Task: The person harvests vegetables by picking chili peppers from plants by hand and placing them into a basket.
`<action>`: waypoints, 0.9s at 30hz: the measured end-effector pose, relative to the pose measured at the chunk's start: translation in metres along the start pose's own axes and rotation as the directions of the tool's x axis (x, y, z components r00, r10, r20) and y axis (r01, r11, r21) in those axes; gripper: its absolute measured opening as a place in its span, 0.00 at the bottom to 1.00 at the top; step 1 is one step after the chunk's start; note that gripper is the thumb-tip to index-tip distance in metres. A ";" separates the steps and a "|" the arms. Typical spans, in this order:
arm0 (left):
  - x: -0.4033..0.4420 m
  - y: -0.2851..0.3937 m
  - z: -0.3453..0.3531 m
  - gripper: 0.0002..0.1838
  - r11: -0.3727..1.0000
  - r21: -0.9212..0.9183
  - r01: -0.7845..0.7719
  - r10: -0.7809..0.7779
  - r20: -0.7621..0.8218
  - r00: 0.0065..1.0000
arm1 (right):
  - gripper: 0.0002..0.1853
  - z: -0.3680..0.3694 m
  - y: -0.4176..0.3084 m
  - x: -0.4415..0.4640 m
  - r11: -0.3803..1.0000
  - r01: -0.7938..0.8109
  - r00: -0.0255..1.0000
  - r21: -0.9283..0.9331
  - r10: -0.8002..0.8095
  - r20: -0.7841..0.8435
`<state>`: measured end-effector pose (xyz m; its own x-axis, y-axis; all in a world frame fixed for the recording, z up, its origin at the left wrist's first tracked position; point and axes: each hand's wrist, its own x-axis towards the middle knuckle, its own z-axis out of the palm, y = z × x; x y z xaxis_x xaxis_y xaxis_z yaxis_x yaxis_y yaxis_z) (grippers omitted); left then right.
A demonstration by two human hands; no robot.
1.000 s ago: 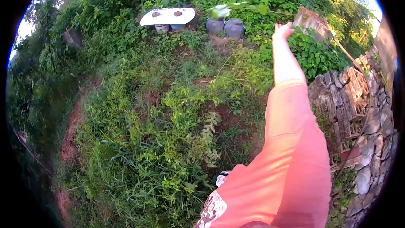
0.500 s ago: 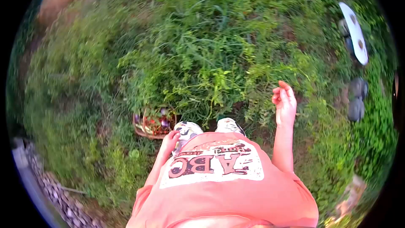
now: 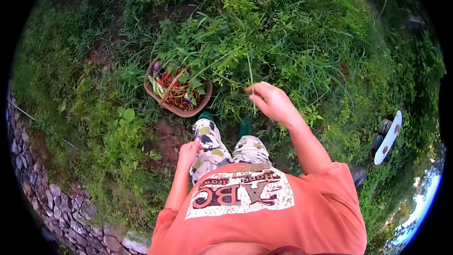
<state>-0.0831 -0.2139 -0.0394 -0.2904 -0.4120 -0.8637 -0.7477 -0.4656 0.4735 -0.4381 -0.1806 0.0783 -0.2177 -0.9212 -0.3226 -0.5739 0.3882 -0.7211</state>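
Observation:
My right hand (image 3: 273, 103) reaches over the plants in front of my legs, thumb and fingers pinched on a long, thin green stem (image 3: 250, 68). The stem stands up above the fingers and a short end shows below them. My left hand (image 3: 189, 153) hangs beside my thigh with its fingers loosely curled, close to the patterned trousers (image 3: 210, 137); nothing shows in it. Ahead of that hand, a wicker basket (image 3: 188, 113) with a handle sits on the ground. It holds red chili peppers (image 3: 175, 92), purple eggplants (image 3: 156, 67) and pale green pods (image 3: 157, 87).
Dense weeds and leafy plants (image 3: 236, 28) cover the ground ahead. A stone wall (image 3: 61, 208) runs along the lower left. To the right lie a white board with holes (image 3: 389, 138) and dark rounded objects (image 3: 358, 175). Bare soil (image 3: 171, 141) shows near my left foot.
My right hand has come inward from the right and closed on a stem. The left hand stays by the thigh. My view has turned, so the basket now appears higher.

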 end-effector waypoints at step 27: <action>0.213 0.019 -0.123 0.15 0.972 -0.220 -0.078 0.041 -0.170 0.985 | 0.11 0.113 0.102 0.093 0.251 -0.236 0.494 0.939 0.863 -0.107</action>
<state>-0.0859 -0.4065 -0.1933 -0.2147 -0.5580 -0.8016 -0.5728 -0.5928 0.5661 -0.4277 -0.2234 -0.0950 -0.6870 -0.1226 -0.7163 0.6484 0.3415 -0.6804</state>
